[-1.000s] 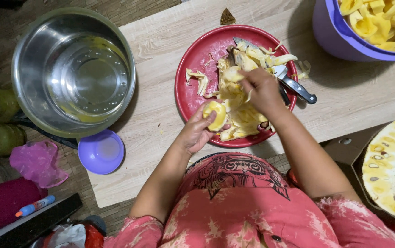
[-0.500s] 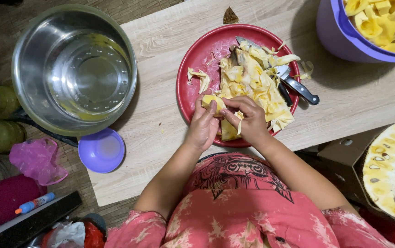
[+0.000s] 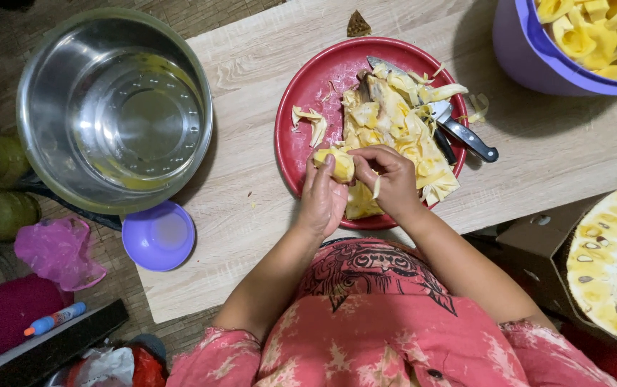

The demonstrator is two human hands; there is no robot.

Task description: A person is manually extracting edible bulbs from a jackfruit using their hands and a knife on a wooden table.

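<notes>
My left hand [image 3: 321,198] and my right hand [image 3: 391,179] meet over the near rim of a red plate [image 3: 301,115]. Together they grip one yellow jackfruit pod [image 3: 338,163], the right fingers pinching its side. A pale strip hangs from my right hand. The plate carries a heap of yellow jackfruit scraps [image 3: 394,122]. A black-handled knife [image 3: 459,132] lies on the heap's right side, its blade over the plate.
A steel bowl [image 3: 50,79] stands at the left on the light wooden board [image 3: 251,215], a small purple lid [image 3: 158,235] below it. A purple bucket [image 3: 523,57] of yellow pods sits top right. A cut jackfruit half [image 3: 613,265] lies at the right edge.
My right hand came back from the far side of the heap and joined my left hand on the pod at the plate's near rim. The pod has been lifted slightly leftward.
</notes>
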